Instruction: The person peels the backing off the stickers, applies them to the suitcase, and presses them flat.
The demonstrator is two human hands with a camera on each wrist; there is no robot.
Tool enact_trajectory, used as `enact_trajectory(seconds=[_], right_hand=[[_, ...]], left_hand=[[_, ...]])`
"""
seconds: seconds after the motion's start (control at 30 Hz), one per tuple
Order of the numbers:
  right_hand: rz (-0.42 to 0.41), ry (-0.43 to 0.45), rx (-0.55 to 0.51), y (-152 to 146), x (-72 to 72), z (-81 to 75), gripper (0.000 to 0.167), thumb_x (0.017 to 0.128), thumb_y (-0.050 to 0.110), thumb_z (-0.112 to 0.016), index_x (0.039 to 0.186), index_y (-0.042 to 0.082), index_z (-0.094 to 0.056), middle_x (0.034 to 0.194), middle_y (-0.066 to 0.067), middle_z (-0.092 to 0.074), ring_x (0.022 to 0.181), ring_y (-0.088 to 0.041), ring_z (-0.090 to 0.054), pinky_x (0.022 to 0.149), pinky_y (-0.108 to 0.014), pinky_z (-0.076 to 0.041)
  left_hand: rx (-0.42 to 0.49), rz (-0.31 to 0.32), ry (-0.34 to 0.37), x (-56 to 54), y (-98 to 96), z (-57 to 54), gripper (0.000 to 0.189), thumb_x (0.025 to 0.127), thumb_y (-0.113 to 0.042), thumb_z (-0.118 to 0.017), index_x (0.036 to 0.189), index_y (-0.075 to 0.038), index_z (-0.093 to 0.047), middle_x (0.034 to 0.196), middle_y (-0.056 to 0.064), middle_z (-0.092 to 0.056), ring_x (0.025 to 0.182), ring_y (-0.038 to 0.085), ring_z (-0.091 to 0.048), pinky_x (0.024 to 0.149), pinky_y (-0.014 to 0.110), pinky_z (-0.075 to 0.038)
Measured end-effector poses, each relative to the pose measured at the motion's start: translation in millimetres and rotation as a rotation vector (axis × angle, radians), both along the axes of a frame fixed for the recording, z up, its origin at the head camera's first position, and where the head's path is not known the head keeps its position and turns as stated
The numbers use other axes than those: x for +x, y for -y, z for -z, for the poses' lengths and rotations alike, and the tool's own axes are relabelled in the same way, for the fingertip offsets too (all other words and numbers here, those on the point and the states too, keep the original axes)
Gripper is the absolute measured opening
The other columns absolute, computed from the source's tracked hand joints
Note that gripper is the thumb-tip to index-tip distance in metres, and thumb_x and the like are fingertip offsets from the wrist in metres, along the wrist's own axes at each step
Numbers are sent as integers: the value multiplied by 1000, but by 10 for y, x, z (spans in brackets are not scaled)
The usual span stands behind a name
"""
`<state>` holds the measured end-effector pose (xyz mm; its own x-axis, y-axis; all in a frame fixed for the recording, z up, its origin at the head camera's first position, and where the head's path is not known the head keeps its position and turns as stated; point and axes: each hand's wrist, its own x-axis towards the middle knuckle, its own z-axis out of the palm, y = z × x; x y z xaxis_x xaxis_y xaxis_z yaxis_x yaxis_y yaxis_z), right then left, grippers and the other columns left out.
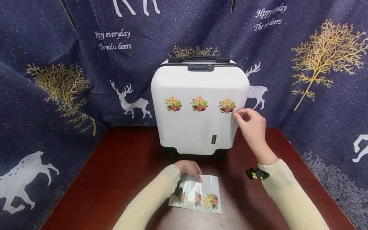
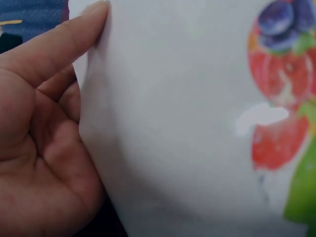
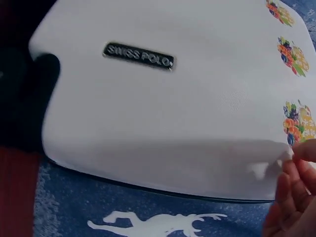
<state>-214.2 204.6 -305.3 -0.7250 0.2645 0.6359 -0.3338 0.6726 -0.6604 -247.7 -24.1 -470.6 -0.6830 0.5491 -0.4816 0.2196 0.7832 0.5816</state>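
A white suitcase (image 1: 198, 127) stands upright, with a row of three fruit stickers across its front. At the rightmost sticker (image 1: 227, 106), my right hand (image 1: 253, 124) pinches the lower outer edge between thumb and fingertips, close against the shell. The right wrist view shows those fingertips (image 3: 299, 152) right at the sticker's corner. Low in front of the suitcase, my left hand (image 1: 189, 168) grips the edge of a sticker sheet (image 1: 211, 185), thumb on its face and fingers behind. More fruit stickers (image 2: 281, 84) show along the sheet's other side.
A dark red-brown table (image 1: 129, 159) lies under the suitcase. Behind hangs a navy cloth (image 1: 115, 73) printed with white deer and golden trees. The suitcase has a black handle (image 1: 199, 59), a combination lock (image 1: 200, 67), a brand plate (image 3: 139, 56) and black wheels (image 1: 220, 154).
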Motion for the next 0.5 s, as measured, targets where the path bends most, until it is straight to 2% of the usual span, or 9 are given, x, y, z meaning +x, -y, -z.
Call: enact_trajectory(seconds=[0.2,0.37,0.5], right_hand=[[-85,202,-76,25,136,182,23,94,22,-73,105,2,-73,100,-16,-71,76,5,-50,68,-11,-41],[-138,312,-76,20,266,422,24,97,23,-69,108,3,-72,105,-17,-72,81,6,-51,73,-13,-42],[-186,394,-81,11,356,635,24,99,24,-67,110,4,-71,105,-15,-71,84,2,-53,75,-17,-44]], left_hand=[[19,-46,26,-2,48,-10,24,86,-27,-81,106,-15,-80,112,2,-73,100,16,-61,98,43,-53],[32,-44,31,-4,36,5,25,86,-26,-81,107,-12,-80,112,4,-74,100,17,-62,98,43,-54],[39,-46,39,-13,23,16,25,86,-25,-81,107,-12,-80,108,3,-74,97,17,-63,95,41,-55]])
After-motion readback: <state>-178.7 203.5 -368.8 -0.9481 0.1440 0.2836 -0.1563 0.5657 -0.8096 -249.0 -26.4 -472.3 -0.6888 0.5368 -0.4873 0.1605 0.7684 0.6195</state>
